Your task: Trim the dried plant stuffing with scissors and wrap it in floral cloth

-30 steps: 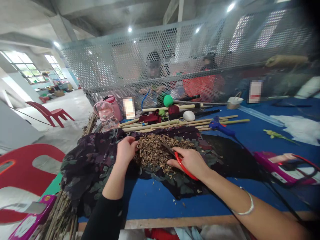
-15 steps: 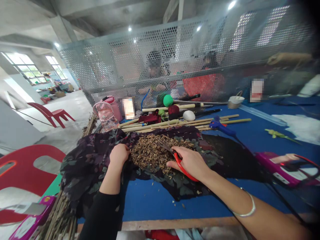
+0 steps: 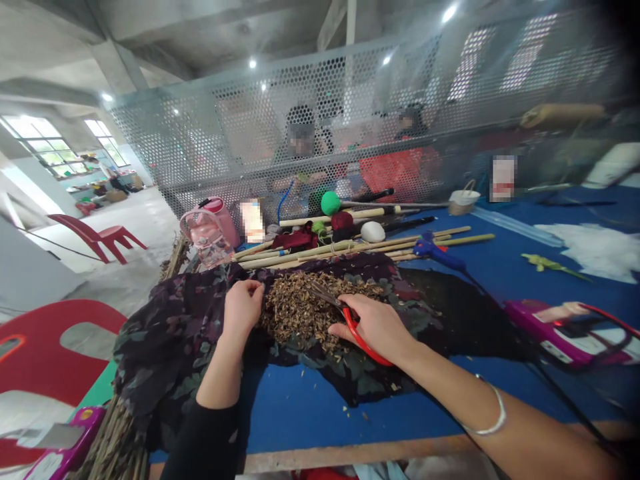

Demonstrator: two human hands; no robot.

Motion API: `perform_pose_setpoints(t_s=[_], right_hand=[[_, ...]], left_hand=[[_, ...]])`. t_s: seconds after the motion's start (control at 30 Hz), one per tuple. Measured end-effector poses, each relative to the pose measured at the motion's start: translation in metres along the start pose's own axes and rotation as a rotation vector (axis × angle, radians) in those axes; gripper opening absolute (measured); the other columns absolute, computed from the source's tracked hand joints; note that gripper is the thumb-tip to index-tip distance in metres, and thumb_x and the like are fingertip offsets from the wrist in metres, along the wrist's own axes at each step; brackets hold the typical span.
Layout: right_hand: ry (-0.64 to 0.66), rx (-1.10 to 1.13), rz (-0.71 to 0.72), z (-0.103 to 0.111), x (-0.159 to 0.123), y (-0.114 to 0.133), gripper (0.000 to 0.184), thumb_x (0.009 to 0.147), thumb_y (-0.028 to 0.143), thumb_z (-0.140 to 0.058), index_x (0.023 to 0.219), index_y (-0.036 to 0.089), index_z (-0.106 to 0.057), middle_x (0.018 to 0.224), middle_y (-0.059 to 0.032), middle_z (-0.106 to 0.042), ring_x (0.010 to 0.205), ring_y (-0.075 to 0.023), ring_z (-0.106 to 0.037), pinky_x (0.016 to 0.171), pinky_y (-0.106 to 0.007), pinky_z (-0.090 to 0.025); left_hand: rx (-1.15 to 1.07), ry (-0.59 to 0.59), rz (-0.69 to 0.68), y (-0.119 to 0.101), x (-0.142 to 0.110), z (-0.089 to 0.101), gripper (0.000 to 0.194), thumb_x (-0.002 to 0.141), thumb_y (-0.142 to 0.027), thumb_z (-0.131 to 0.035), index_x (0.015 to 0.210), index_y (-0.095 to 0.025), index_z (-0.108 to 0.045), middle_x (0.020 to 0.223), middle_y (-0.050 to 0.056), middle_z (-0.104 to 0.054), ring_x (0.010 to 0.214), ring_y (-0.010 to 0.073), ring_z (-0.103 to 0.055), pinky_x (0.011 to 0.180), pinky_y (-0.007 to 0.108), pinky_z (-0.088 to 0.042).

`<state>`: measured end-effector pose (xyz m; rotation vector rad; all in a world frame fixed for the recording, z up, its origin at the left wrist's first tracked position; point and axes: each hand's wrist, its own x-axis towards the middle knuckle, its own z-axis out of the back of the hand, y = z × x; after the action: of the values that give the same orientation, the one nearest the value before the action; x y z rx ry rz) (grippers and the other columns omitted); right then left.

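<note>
A heap of brown dry plant bits [image 3: 305, 307] lies on a dark flowered cloth [image 3: 175, 340] spread over the blue table [image 3: 310, 413]. My left hand [image 3: 243, 307] rests at the heap's left edge with its fingers curled in a pinch; what they hold is too small to name. My right hand [image 3: 375, 327] is closed on red-handled scissors [image 3: 350, 320], whose blades point left into the heap. A silver bangle [image 3: 487, 410] sits on my right forearm.
Bamboo sticks [image 3: 360, 247], a blue glue gun [image 3: 435, 250], coloured balls and a pink bottle [image 3: 210, 230] lie behind the cloth. A purple box [image 3: 565, 333] is at right, a twig bundle [image 3: 117, 440] at lower left. People sit behind a perforated metal screen [image 3: 350, 113]. Red chairs stand at left.
My left hand drew back from the heap's top to its left edge and now pinches there. My right hand with the scissors stayed almost in place.
</note>
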<state>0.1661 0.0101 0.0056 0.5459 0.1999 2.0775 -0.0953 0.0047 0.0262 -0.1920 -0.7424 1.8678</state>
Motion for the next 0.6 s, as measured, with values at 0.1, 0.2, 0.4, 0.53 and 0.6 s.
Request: perform_pose_setpoints(t_s=[0.1,0.2,0.4,0.53,0.6], right_hand=[[-0.007,0.03,0.014,0.001,-0.001,0.004,0.049,0.076,0.052,-0.056,0.11,0.017,-0.056,0.101,-0.0103,-0.065,0.088,-0.0242,-0.063,0.075,-0.034,-0.049],[-0.013,0.065,0.021,0.002,-0.002,0.007,0.051,0.075,0.051,-0.057,0.111,0.016,-0.055,0.1,-0.0107,-0.064,0.091,-0.0249,-0.062,0.077,-0.035,-0.048],[-0.01,0.119,0.066,0.002,-0.002,0.009,0.054,0.07,0.05,-0.063,0.111,0.016,-0.055,0.099,-0.0109,-0.062,0.093,-0.0244,-0.059,0.08,-0.034,-0.046],[-0.02,0.125,0.064,0.002,-0.002,0.009,0.053,0.07,0.05,-0.064,0.11,0.016,-0.056,0.097,-0.0102,-0.062,0.091,-0.0238,-0.059,0.078,-0.034,-0.046],[-0.027,0.124,0.071,0.002,-0.001,0.01,0.052,0.07,0.051,-0.064,0.108,0.016,-0.056,0.094,-0.0095,-0.062,0.088,-0.0233,-0.059,0.076,-0.033,-0.046]], left_hand=[[-0.638,0.177,0.065,-0.026,-0.017,-0.016,0.026,0.07,-0.039,-0.059,0.081,-0.016,-0.064,0.062,0.0,-0.059,0.054,0.011,-0.051,0.052,0.021,-0.04],[-1.106,0.393,0.171,-0.048,-0.038,-0.036,0.027,0.061,-0.039,-0.07,0.071,-0.015,-0.06,0.059,-0.002,-0.054,0.052,0.0071,-0.049,0.045,0.016,-0.038],[-1.299,0.409,0.235,-0.061,-0.059,-0.054,0.028,0.061,-0.035,-0.074,0.077,-0.015,-0.063,0.069,0.0,-0.061,0.059,0.006,-0.054,0.05,0.014,-0.044],[-1.285,0.382,0.229,-0.062,-0.06,-0.053,0.028,0.06,-0.035,-0.074,0.075,-0.013,-0.064,0.068,0.0,-0.062,0.058,0.0066,-0.056,0.052,0.015,-0.045],[-1.274,0.367,0.218,-0.062,-0.061,-0.052,0.028,0.06,-0.035,-0.074,0.076,-0.013,-0.064,0.066,0.0,-0.063,0.057,0.0068,-0.056,0.053,0.016,-0.045]])
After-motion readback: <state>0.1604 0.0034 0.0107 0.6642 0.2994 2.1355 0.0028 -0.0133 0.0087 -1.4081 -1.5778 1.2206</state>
